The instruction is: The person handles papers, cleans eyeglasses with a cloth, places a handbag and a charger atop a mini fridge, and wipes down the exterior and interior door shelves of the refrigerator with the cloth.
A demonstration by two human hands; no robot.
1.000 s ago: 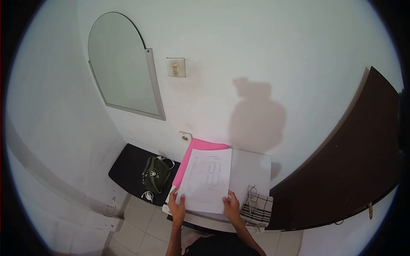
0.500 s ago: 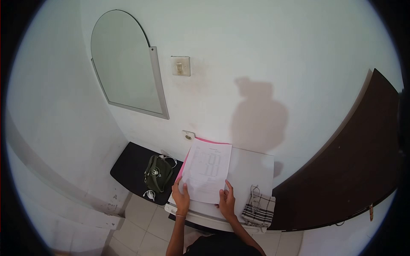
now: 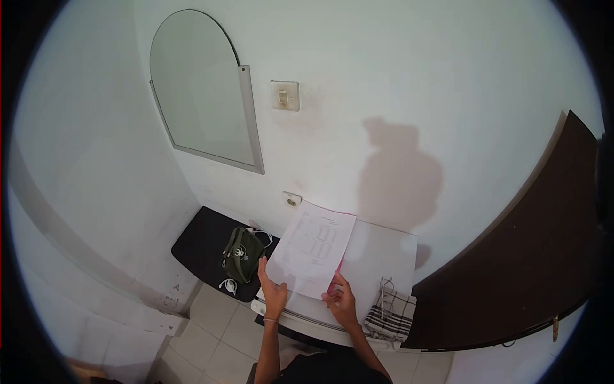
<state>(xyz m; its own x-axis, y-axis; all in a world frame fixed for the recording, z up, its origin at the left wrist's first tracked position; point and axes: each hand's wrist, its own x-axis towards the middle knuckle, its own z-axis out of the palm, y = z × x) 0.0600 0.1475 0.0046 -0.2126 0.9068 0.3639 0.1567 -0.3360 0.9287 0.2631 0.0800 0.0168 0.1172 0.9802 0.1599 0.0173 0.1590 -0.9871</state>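
Over the counter's [image 3: 390, 246] left side, the sheets [image 3: 312, 249] are set apart from the checked cloth [image 3: 391, 315]. Their near corners are met by the half-open left hand [image 3: 274, 294] and the curled right hand [image 3: 342, 299], its grip unclear; fine print and a pink edge are shown.

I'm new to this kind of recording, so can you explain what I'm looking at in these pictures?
There's no robot: these are a person's bare left hand and right hand. Every picture comes from one camera worn on the head, looking forward and down. The hands are at the near corners of some printed papers, with something pink underneath; how firmly they grip is unclear. The papers lie over a white top, beside a checked cloth. A green bag rests on the black surface to the left.
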